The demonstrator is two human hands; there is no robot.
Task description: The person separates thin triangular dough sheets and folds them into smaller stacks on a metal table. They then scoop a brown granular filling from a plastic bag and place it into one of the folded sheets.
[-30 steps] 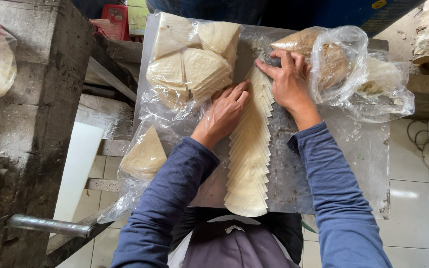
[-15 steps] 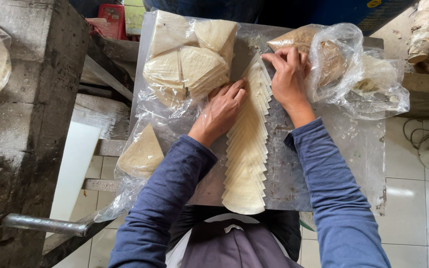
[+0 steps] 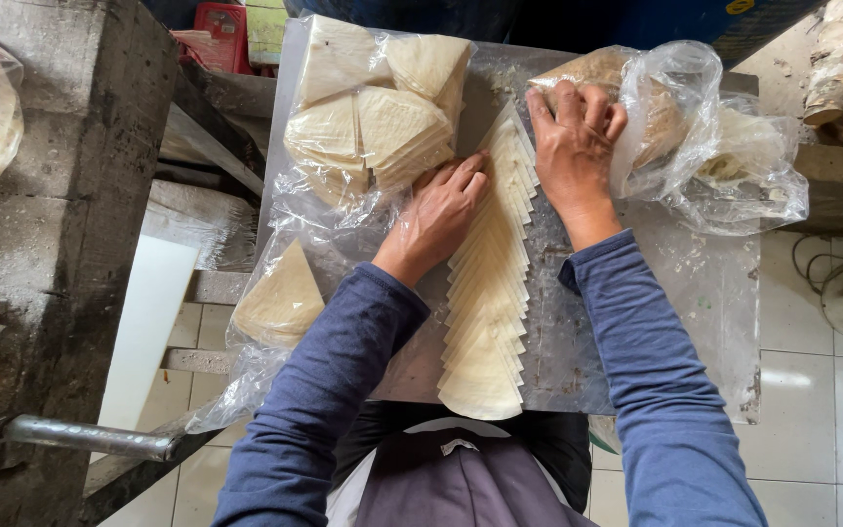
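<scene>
On the metal table (image 3: 578, 322), a long fanned row of pale triangular wrappers (image 3: 488, 293) runs down the middle, from the far end toward the person's body. Left of that row, the left hand (image 3: 438, 217) lies flat with its fingers stretched out, fingertips touching the row's edge and the palm on the table; it grips nothing. At the row's far end, the right hand (image 3: 573, 146) presses down with curled fingers on the topmost wrappers and on the edge of a crumpled clear plastic bag (image 3: 714, 146), though how firmly it grips them is hard to tell. Left of the row, just beyond the left hand, a clear bag of stacked triangular wrappers (image 3: 373, 117) crowds the table. Further left of the row and nearer the person, one more triangular stack in plastic (image 3: 280, 298) hangs over the table's edge. Well left of the row stands a rough concrete block (image 3: 60, 244), with a metal pipe (image 3: 90, 437) below it. Right of the row, beyond the table, white floor tiles (image 3: 831, 410) show.
</scene>
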